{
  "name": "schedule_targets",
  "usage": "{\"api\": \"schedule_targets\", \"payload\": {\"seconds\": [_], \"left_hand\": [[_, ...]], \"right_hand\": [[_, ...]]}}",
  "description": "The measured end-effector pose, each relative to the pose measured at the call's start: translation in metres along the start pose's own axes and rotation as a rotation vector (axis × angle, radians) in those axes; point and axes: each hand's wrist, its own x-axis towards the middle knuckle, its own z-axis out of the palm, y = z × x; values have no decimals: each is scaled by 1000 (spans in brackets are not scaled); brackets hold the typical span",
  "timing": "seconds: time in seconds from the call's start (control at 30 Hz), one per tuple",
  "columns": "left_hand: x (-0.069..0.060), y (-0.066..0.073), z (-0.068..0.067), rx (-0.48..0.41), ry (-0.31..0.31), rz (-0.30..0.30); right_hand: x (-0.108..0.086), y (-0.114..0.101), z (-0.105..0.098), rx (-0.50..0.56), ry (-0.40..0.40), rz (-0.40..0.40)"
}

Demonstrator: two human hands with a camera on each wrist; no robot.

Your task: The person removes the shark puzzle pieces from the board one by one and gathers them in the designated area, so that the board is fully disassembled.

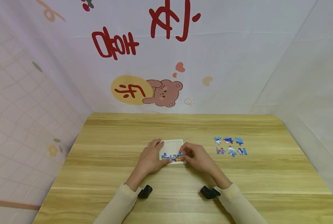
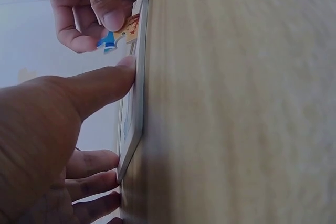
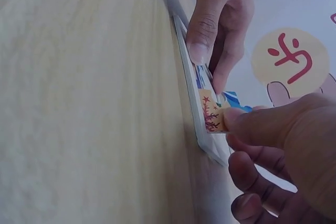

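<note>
A small white puzzle tray lies on the table, with blue jigsaw pieces along its near side. My left hand holds the tray at its left side, the thumb on the near rim and the fingertips at the left edge. Over the tray's near right corner, my right hand pinches a jigsaw piece between thumb and fingers. That piece is orange with a red coral print and a blue part, and it stands tilted in the right wrist view. Whether it touches the tray's bed is hard to tell.
Several loose jigsaw pieces lie in two rows on the wooden table, right of my right hand. A white printed cloth hangs behind the table's far edge. Black wrist devices sit at both cuffs.
</note>
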Motion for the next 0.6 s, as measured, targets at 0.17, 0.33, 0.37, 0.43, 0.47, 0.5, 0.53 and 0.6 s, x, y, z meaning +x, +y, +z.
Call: {"api": "schedule_targets", "payload": {"seconds": [0.17, 0.33, 0.37, 0.43, 0.47, 0.5, 0.53, 0.6], "left_hand": [[-1, 0, -1, 1, 2, -4], [-1, 0, 0, 3, -4, -13], [-1, 0, 1, -1, -3, -13], [-1, 0, 1, -7, -2, -11], [-1, 1, 0, -12, -2, -12], [-1, 1, 0, -13, 0, -8], [-2, 1, 0, -15, -1, -11], [-2, 2, -1, -15, -2, -10]], "right_hand": [[-2, 1, -1, 22, 5, -21], [-7, 3, -4, 44, 30, -8], [-8, 5, -5, 45, 36, -4], [-10, 8, -9, 47, 53, 4], [-11, 9, -10, 48, 63, 7], [-12, 11, -12, 46, 74, 11], [-14, 13, -14, 46, 85, 12], [-16, 16, -19, 50, 103, 18]]}}
